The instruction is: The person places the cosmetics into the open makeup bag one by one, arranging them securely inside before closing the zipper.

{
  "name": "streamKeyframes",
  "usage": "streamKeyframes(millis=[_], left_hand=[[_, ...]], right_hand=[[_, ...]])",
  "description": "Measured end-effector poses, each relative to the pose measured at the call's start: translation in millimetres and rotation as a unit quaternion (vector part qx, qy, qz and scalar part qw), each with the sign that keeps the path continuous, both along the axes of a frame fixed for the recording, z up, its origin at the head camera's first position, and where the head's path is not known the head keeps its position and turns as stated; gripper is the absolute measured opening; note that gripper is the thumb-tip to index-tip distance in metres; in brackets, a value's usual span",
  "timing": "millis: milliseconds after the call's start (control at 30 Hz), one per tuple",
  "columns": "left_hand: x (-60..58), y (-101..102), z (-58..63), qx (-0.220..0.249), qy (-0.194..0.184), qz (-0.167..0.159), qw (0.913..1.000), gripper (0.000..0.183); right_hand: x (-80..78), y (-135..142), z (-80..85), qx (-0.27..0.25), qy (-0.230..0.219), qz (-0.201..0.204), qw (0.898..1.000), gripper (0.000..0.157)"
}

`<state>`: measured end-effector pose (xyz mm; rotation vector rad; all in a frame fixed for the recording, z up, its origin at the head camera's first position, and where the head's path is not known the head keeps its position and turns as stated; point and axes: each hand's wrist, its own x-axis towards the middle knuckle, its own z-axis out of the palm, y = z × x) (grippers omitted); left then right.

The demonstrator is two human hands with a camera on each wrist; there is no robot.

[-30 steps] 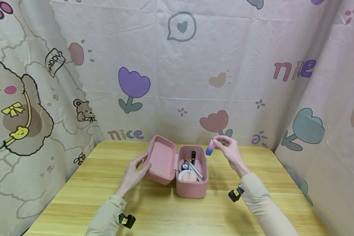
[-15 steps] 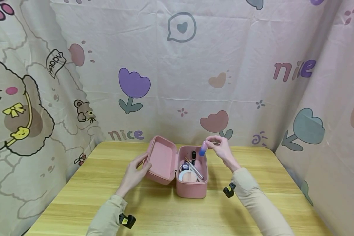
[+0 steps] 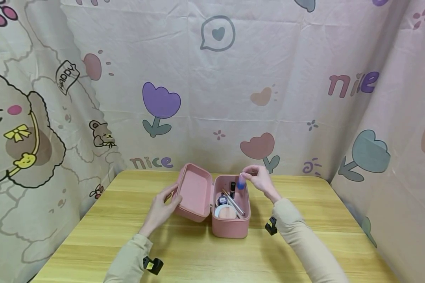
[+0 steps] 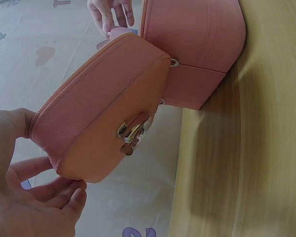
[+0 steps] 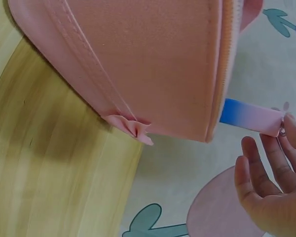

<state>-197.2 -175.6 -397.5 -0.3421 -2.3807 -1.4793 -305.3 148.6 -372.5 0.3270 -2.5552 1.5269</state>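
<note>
A pink makeup case (image 3: 230, 228) stands on the table with its lid (image 3: 194, 191) swung out to the left. My left hand (image 3: 164, 206) grips the lid's outer end, thumb at the zipper rim and fingers at its outer face, as the left wrist view shows. Between thumb and fingertips, my right hand (image 3: 260, 181) pinches the pink end of a small pink-to-blue tube (image 5: 251, 117). The tube's blue end points down at the case's back right corner, its tip hidden behind the rim in the right wrist view. In the case lie a black tube (image 3: 232, 188), slim brushes (image 3: 236, 205) and a round puff (image 3: 228, 212).
A small dark round jar (image 3: 222, 201) also sits in the case. Wooden tabletop (image 3: 184, 251) surrounds the case. A printed cloth (image 3: 212, 94) hangs behind the table's back edge. The lid carries a metal ornament (image 4: 134, 133).
My right hand has moved left and slightly down, bringing the tube from beside the case to over its back right corner, now more upright. The left hand and lid have stayed put.
</note>
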Motion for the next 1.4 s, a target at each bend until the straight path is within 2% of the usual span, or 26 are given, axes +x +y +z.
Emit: streamKeyframes(millis=[267, 467, 767, 933, 1400], left_hand=[[-1.9, 0, -3.4, -0.006, 0.001, 0.000, 1.0000, 0.048], [-2.6, -1, -4.1, 0.002, -0.001, -0.001, 1.0000, 0.047], [-3.0, -1, -4.6, 0.003, 0.001, -0.001, 1.0000, 0.048], [-2.3, -1, -4.2, -0.001, -0.004, 0.002, 1.0000, 0.048], [-1.6, -1, -3.3, 0.001, -0.009, 0.001, 1.0000, 0.048]], right_hand=[[-5.3, -5, -11.2, 0.038, 0.007, -0.011, 0.999, 0.012], [-7.6, -7, -19.5, 0.067, 0.023, -0.031, 0.997, 0.012], [-3.9, -11, -26.9, 0.074, 0.053, -0.049, 0.995, 0.010], [-5.3, -12, -29.7, 0.083, 0.050, -0.057, 0.994, 0.012], [-8.3, -14, -39.5, 0.160, 0.076, -0.073, 0.982, 0.013]])
